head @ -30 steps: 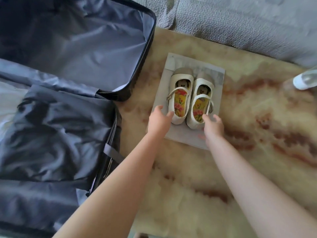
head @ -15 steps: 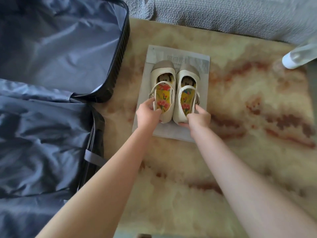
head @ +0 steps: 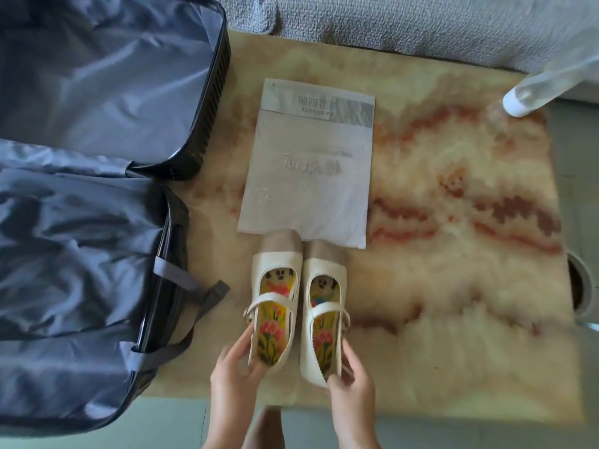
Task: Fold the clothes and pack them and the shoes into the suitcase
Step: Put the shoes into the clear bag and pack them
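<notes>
Holding, at lower centre, left shoe [head: 275, 306] in left grip [head: 233, 380] and right shoe [head: 324, 322] in right grip [head: 351, 393], both awaiting packing into suitcase [head: 223, 76] lying open at left; clothes not showing.

A white plastic packaging bag [head: 324, 202] carries all the print, and it reads upside down from here. On the grey strip [head: 353, 113] at its 12 o'clock end stand the capitals "ARMLOCK", with the first letter uncertain. The smaller characters beside them, the large pale characters mid-bag and the emblem at 7 o'clock are illegible.
</notes>
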A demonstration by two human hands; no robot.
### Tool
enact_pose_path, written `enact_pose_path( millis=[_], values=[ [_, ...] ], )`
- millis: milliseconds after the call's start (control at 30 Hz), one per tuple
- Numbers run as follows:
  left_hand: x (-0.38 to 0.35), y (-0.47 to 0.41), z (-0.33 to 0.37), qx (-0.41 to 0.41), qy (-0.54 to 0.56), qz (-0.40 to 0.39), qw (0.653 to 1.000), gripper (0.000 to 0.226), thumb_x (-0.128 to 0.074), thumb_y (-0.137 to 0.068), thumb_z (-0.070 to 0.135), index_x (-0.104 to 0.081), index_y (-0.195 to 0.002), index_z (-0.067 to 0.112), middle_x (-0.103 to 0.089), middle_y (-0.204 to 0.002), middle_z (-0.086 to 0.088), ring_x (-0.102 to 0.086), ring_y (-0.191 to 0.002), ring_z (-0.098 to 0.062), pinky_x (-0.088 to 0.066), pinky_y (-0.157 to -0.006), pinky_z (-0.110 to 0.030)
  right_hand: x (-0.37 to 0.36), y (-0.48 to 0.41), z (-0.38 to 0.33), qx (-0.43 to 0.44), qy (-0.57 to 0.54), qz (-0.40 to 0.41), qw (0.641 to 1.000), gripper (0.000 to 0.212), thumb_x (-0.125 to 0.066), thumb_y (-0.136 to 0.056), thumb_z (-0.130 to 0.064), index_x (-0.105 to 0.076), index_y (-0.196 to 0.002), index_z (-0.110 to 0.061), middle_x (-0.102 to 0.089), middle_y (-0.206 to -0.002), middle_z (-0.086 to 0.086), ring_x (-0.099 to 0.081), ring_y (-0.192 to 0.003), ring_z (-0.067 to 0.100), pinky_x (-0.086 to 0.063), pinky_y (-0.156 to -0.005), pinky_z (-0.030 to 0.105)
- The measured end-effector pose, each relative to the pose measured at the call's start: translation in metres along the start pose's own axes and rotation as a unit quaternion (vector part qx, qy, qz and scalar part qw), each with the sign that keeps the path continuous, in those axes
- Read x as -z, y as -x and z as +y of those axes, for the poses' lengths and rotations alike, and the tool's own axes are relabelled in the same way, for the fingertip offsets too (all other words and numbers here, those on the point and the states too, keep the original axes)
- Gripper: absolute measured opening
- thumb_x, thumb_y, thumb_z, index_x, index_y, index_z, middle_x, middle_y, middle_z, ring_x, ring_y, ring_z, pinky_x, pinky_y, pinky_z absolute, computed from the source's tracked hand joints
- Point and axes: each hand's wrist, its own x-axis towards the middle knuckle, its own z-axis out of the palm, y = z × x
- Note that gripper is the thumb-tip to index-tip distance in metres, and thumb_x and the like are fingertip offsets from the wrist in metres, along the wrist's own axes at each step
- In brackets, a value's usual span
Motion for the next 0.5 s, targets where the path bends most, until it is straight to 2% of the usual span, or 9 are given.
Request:
enact_pose_path(
  millis=[100, 200, 300, 333, 367, 433, 500],
  values=[
    [-0.007, 0.010, -0.015, 0.003, -0.005, -0.006, 1.000, 0.058, -0.070, -0.078, 0.000, -0.061, -0.125, 0.034, -0.063, -0.101, 0.008, -0.058, -0.096, -0.005, -0.054, -0.085, -0.037, 0.011, 0.005, 0.010, -0.013, -0.010, 0.012, 1.000, 0.062, -0.054, -0.080, 0.018, -0.062, -0.114, -0.033, -0.072, -0.102, -0.004, -0.068, -0.094, 0.016, -0.059, -0.069, 0.035],
    [-0.014, 0.006, -0.023, -0.002, -0.025, -0.014, 1.000, 0.055, -0.067, -0.080, -0.002, -0.061, -0.126, 0.027, -0.064, -0.110, 0.006, -0.059, -0.102, -0.008, -0.049, -0.082, -0.022, 0.015, 0.002, 0.017, -0.003, 0.020, 0.001, 1.000, 0.060, -0.059, -0.082, 0.014, -0.059, -0.122, -0.031, -0.069, -0.113, -0.001, -0.066, -0.101, 0.012, -0.059, -0.076, 0.034],
    [-0.015, 0.004, -0.024, -0.010, -0.046, -0.011, 0.999, 0.044, -0.064, -0.086, 0.008, -0.059, -0.126, 0.027, -0.063, -0.115, 0.003, -0.058, -0.105, -0.011, -0.048, -0.085, -0.025, 0.015, -0.002, 0.020, 0.015, 0.051, -0.002, 0.999, 0.064, -0.056, -0.082, 0.016, -0.054, -0.122, -0.034, -0.063, -0.123, 0.002, -0.063, -0.104, 0.005, -0.054, -0.076, 0.016],
    [-0.014, 0.003, -0.020, -0.012, -0.059, -0.005, 0.998, 0.037, -0.062, -0.089, 0.016, -0.059, -0.124, 0.027, -0.062, -0.114, 0.003, -0.057, -0.105, -0.011, -0.045, -0.084, -0.025, 0.016, -0.002, 0.021, 0.017, 0.048, -0.001, 0.999, 0.063, -0.056, -0.082, 0.016, -0.054, -0.121, -0.033, -0.063, -0.123, 0.003, -0.063, -0.104, 0.005, -0.053, -0.077, 0.015],
    [-0.012, 0.002, -0.014, -0.009, -0.072, 0.008, 0.997, 0.029, -0.059, -0.091, 0.023, -0.061, -0.120, 0.028, -0.060, -0.112, 0.003, -0.056, -0.103, -0.012, -0.043, -0.081, -0.026, 0.016, -0.003, 0.023, 0.019, 0.041, -0.002, 0.999, 0.063, -0.056, -0.082, 0.016, -0.054, -0.120, -0.035, -0.063, -0.124, 0.003, -0.063, -0.104, 0.006, -0.054, -0.079, 0.018],
    [-0.006, -0.007, 0.001, -0.018, -0.090, 0.053, 0.994, 0.021, -0.055, -0.093, 0.025, -0.064, -0.113, 0.025, -0.056, -0.111, 0.001, -0.055, -0.101, -0.018, -0.040, -0.079, -0.030, 0.017, -0.003, 0.027, 0.012, 0.012, -0.013, 1.000, 0.064, -0.056, -0.083, 0.014, -0.055, -0.118, -0.040, -0.061, -0.126, 0.004, -0.062, -0.109, 0.014, -0.057, -0.085, 0.036],
    [-0.001, -0.024, 0.018, -0.076, -0.133, 0.087, 0.984, 0.022, -0.054, -0.093, 0.019, -0.064, -0.113, 0.022, -0.054, -0.113, 0.002, -0.053, -0.104, -0.019, -0.041, -0.081, -0.032, 0.017, -0.005, 0.027, -0.001, -0.032, -0.021, 0.999, 0.060, -0.053, -0.085, 0.014, -0.056, -0.119, -0.034, -0.058, -0.127, 0.005, -0.060, -0.113, 0.021, -0.058, -0.080, 0.045]
  ],
)
